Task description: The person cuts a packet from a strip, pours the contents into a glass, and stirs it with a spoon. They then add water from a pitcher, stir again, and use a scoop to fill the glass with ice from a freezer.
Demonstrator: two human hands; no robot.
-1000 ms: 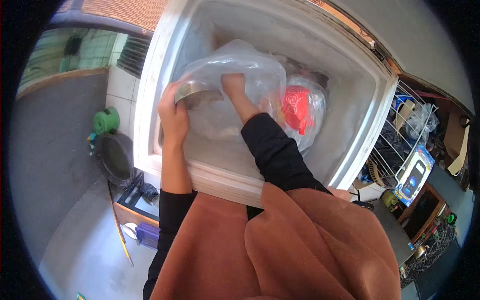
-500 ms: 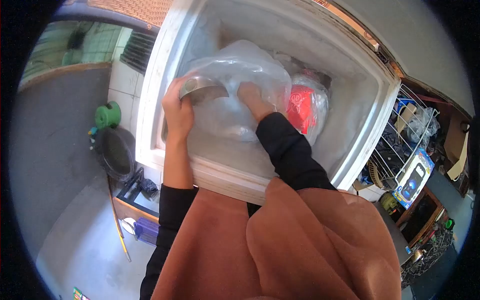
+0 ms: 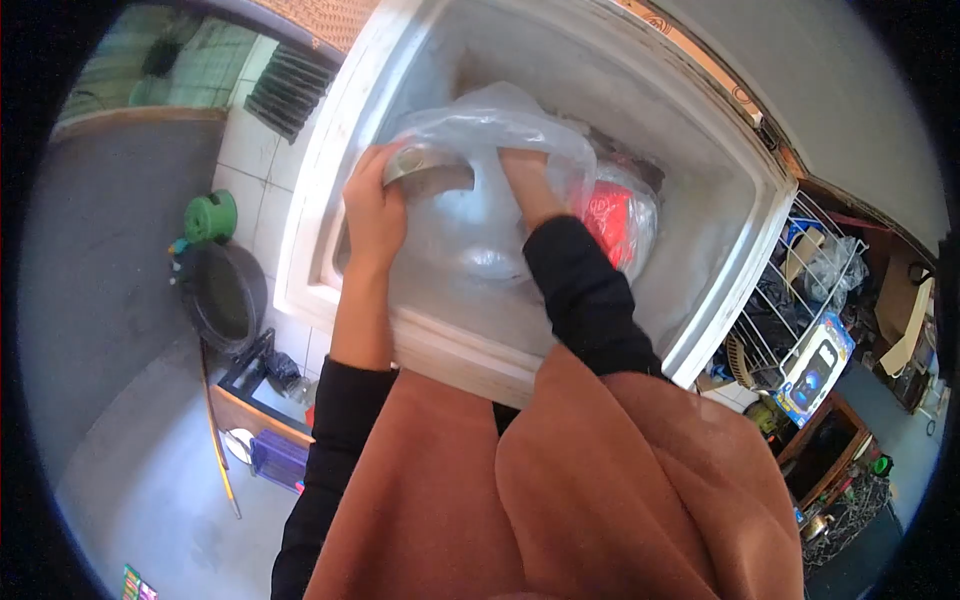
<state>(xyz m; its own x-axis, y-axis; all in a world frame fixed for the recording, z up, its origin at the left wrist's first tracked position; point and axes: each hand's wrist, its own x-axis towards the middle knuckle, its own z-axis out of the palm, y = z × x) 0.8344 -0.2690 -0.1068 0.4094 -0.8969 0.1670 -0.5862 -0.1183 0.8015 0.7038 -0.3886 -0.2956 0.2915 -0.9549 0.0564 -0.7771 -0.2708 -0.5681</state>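
Note:
A large clear plastic bag (image 3: 445, 240) lies in the open chest freezer (image 3: 465, 352). At the bag's left side, my left hand (image 3: 376, 215) is closed around the edge of a curved metal bowl (image 3: 432, 178), which is tilted and partly hidden by the plastic. My right hand (image 3: 528, 182) reaches into the mouth of the bag. Its fingers are hidden behind the plastic, so what they hold does not show. To the right of it, a red package (image 3: 612, 215) in clear wrapping rests against the bag.
The freezer's raised lid (image 3: 850, 90) stands at the upper right. A white wire rack (image 3: 790, 285) with bags and a boxed item (image 3: 815, 368) is beyond the right rim. On the left are a black basin (image 3: 222, 298), a green container (image 3: 210, 216) and a purple crate (image 3: 278, 458).
My right hand has gone deeper into the bag, and its fingers have passed out of sight. The left hand keeps its hold on the bowl. The view has shifted slightly.

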